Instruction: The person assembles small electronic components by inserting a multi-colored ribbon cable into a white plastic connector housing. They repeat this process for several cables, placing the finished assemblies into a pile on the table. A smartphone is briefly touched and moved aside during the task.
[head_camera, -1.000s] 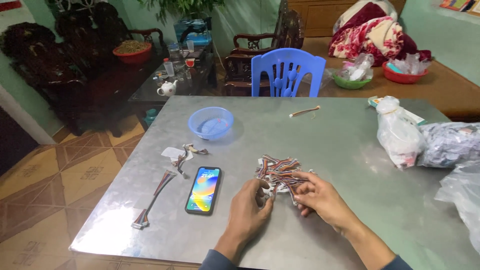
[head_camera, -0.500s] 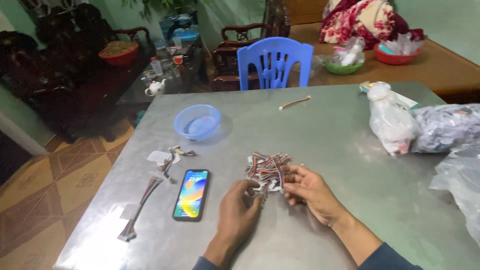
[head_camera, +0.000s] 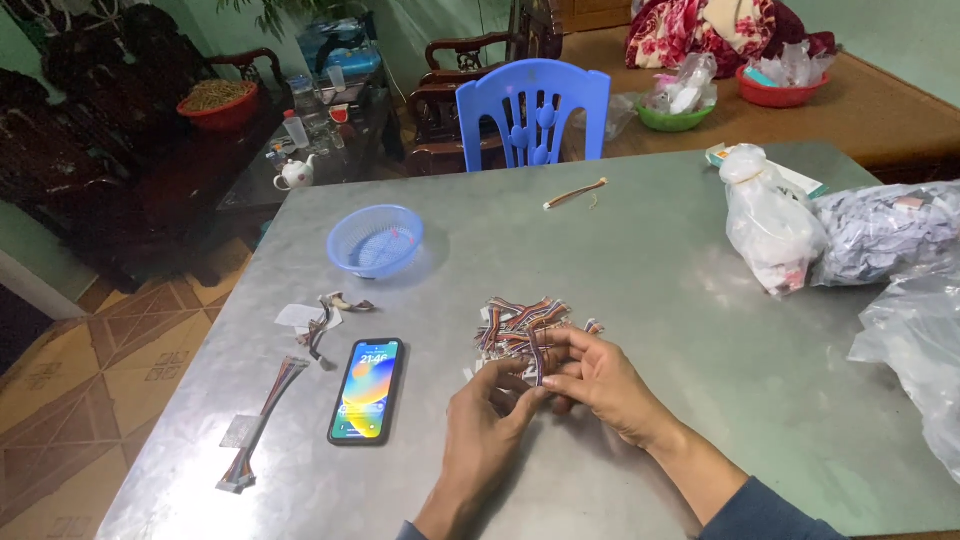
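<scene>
Wires are heaped mid-counter, just beside both hands. One strand is pinched between fingers of the left hand and right hand. A phone lies left of them.

Multicoloured ribbon cables, small heap, mid-table

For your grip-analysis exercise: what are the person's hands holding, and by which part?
Both the left hand and right hand pinch one multicoloured ribbon cable from the pile of cables, near its lower end; the exact contact is hidden.
</scene>
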